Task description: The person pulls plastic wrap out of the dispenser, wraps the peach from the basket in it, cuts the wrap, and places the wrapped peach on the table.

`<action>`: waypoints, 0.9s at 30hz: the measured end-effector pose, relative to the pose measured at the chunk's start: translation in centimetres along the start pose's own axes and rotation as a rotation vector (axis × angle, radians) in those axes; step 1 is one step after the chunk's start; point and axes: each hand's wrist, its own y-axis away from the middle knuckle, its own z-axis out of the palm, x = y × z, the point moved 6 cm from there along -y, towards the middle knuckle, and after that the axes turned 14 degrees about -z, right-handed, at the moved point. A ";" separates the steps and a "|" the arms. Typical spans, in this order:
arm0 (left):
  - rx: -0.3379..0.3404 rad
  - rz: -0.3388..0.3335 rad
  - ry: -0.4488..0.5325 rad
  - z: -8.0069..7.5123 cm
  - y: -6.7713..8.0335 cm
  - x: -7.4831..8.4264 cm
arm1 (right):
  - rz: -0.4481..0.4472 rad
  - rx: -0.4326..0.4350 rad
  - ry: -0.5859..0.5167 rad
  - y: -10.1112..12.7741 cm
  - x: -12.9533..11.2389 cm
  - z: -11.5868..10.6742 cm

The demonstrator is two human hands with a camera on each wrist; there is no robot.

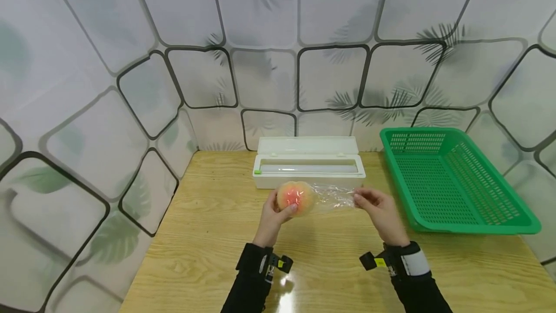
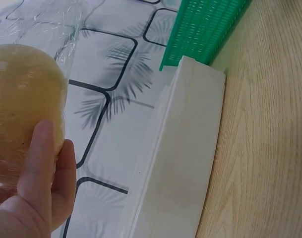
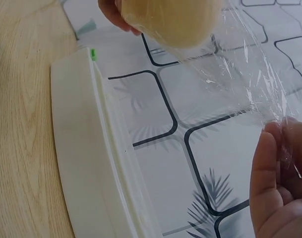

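Observation:
A round yellow and pink peach (image 1: 298, 196) is held up over the table by my left hand (image 1: 275, 216), thumb on its near face and fingers curled around its side. Clear plastic wrap (image 1: 333, 196) covers the peach and stretches out to its right. My right hand (image 1: 382, 212) pinches the free end of the wrap between thumb and fingers. In the right wrist view the wrap (image 3: 240, 74) runs in creases from the peach (image 3: 175, 20) down to the right fingertips. The left wrist view shows the left hand (image 2: 39, 188) gripping the wrapped peach (image 2: 27, 109) from below.
Behind the hands stands a white wrap dispenser (image 1: 309, 180) with its lid raised, a roll inside and a small green slider (image 1: 257, 172) at its left. A green plastic basket (image 1: 401, 177) sits at the right on the wooden table (image 1: 204, 240). Patterned walls (image 1: 265, 81) close off the back and sides.

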 end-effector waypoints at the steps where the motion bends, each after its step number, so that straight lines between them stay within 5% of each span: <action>1: -0.003 -0.001 0.001 0.0 0.0 0.0 | -0.004 0.005 -0.007 0.0 0.0 0.0; 17: -0.099 0.019 0.005 0.9 0.5 0.0 | -0.017 0.044 -0.051 0.1 1.5 0.1; 27: -0.132 0.023 -0.010 1.6 0.6 -0.1 | 0.053 0.042 0.005 0.2 3.4 1.1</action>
